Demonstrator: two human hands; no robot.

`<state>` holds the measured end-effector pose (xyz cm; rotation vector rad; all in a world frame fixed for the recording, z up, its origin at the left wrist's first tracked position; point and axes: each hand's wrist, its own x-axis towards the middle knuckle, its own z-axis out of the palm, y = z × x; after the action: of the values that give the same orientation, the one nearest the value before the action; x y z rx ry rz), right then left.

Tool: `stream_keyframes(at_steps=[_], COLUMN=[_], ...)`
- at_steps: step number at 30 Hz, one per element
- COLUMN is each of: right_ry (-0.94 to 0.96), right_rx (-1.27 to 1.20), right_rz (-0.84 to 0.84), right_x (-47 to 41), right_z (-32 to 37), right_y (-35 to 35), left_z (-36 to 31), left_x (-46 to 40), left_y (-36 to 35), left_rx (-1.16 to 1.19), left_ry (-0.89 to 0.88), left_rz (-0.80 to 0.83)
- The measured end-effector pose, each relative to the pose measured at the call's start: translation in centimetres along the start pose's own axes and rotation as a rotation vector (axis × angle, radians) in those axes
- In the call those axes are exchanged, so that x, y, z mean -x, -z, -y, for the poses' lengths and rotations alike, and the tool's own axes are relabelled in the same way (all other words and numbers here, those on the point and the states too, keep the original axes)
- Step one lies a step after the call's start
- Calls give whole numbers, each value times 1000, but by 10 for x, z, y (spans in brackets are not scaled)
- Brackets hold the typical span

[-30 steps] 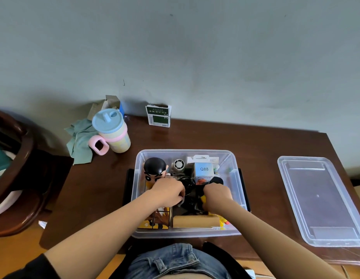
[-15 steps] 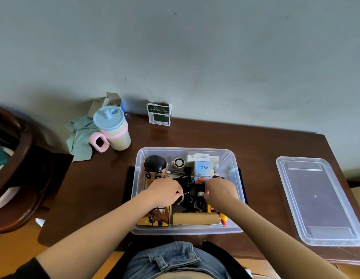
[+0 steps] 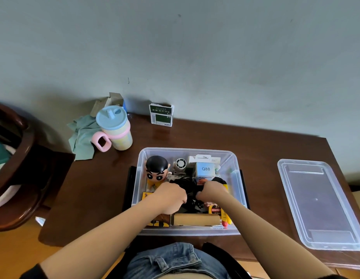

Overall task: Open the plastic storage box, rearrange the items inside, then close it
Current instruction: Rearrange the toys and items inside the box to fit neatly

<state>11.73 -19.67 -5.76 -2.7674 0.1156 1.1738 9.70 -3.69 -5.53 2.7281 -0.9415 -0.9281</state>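
- We count one clear storage box [image 3: 238, 178] and one lid [image 3: 318, 204].
- We count two hands: left hand [image 3: 171, 197], right hand [image 3: 212, 192].
- We count one figurine [image 3: 156, 168], one cup [image 3: 114, 127], one cloth [image 3: 81, 137].

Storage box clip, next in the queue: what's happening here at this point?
A person has both hands inside the open plastic storage box on the wooden table. The left hand and right hand have their fingers curled on a tangle of black cables in the middle, among a cartoon figure, a Q88 box and a cardboard tube. The lid lies off to the right.
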Motion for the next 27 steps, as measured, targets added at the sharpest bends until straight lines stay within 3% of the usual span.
stream_keyframes(at_steps=[6, 13, 18, 22, 27], right_ry=[123, 319, 413, 327, 249], right_rx=[94, 136, -2, -203, -41], right_rz=[11, 50, 29, 2, -57], right_x=[24, 29, 17, 12, 4], right_z=[-20, -16, -9, -23, -27], right_y=[27, 17, 10, 17, 10], left_z=[13, 17, 10, 6, -3], left_x=[5, 8, 4, 1, -3], left_y=[1, 12, 8, 4, 3], left_rx=[146, 395, 280, 142, 5], left_ry=[101, 24, -12, 14, 49], left_rz=[-184, -144, -47, -25, -9])
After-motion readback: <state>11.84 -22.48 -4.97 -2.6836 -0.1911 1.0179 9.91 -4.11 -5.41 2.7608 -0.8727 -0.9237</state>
